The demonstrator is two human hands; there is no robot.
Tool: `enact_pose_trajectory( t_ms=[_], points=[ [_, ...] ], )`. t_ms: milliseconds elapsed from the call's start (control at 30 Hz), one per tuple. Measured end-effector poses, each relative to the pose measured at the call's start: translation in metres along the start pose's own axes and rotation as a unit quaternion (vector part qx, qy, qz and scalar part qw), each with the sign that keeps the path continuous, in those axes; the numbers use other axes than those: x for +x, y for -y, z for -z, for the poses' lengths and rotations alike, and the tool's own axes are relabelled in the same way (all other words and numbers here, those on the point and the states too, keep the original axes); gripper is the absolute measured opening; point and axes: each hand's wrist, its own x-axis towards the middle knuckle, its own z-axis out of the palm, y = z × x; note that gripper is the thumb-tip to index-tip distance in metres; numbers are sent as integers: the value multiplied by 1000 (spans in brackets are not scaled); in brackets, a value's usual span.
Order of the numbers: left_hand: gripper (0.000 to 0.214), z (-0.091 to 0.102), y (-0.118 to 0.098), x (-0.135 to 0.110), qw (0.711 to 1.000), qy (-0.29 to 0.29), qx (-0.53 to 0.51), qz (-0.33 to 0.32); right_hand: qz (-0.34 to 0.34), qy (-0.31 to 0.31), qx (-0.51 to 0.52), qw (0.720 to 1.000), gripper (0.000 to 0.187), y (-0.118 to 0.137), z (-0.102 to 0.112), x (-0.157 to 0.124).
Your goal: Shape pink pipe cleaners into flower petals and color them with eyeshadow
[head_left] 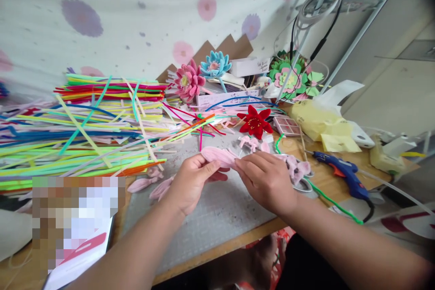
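Observation:
Between my two hands is a pale pink petal (217, 156) made of fuzzy pipe cleaner, held above the grey cutting mat (210, 222). My left hand (195, 176) pinches its broad end between thumb and fingers. At the narrower right end, the fingers of my right hand (267, 176) are closed on the petal, covering its tip. More pink petals (163, 188) lie on the mat beside my left wrist. Another bunch of pink pieces (297, 168) rests past my right hand, and a red pipe cleaner flower (254, 121) stands behind it.
Bundles of coloured pipe cleaners (68, 122) fill the left side. A blue glue gun (343, 172) lies at right, near a green stem (336, 201) and a yellow tissue pack (319, 120). Finished pink (189, 80) and blue flowers (216, 64) stand behind. A phone (88, 240) is at lower left.

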Motion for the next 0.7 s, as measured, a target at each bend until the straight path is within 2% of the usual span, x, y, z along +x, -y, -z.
enact_pose_trajectory(
  t_ms=[200,400,567,700],
  points=[
    [17,1,1,1,1000,-7,9,-15,-22,-1,22,1000,19,2,-4,-1],
    [16,-8,4,-1,998,-21,-56,-9,-18,-22,20,999,12,7,-9,0],
    [13,-7,4,-2,998,-27,-57,-6,-24,-33,41,998,10,11,-12,2],
    [16,-14,9,-3,989,-67,-132,-4,-42,-45,49,997,10,13,-13,5]
  ],
)
